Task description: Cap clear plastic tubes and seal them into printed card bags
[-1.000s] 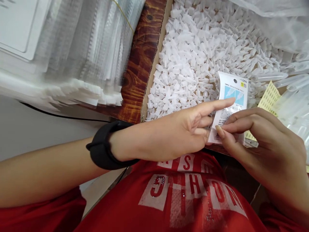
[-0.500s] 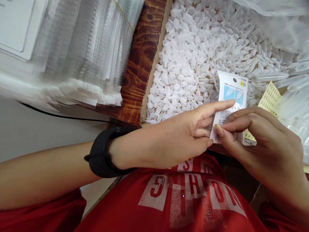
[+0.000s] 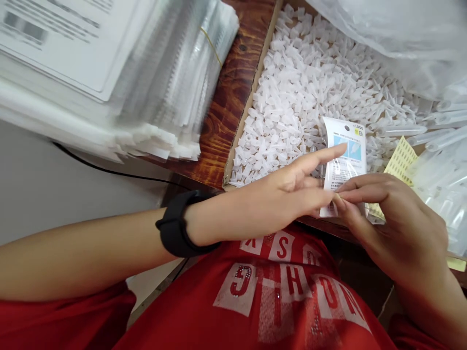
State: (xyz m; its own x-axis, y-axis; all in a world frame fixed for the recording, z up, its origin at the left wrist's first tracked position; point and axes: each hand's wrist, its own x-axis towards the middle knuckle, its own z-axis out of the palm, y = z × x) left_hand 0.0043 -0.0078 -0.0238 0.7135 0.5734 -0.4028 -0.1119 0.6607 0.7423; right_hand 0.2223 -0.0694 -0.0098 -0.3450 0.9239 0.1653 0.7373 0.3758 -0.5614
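right hand (image 3: 394, 218) is closed in a pinch on the lower edge of the printed packet (image 3: 345, 150), with the thumb in front and the fingers behind. left hand (image 3: 280, 199) has its fingers mostly straight. its index fingertip is laid on the packet's left edge and the lower fingertips meet its bottom corner; whether it clamps cannot be told. the packet stands upright above the near edge of the carton (image 3: 251, 104), which sits on the wooden tabletop (image 3: 226, 97) and is filled with white plastic caps (image 3: 292, 97).

risk: the pinch covers only a narrow strip of slick film, so a slackened grip would probably drop the packet among the caps. a wrist dragged across the carton's near edge could scatter caps off the tabletop.
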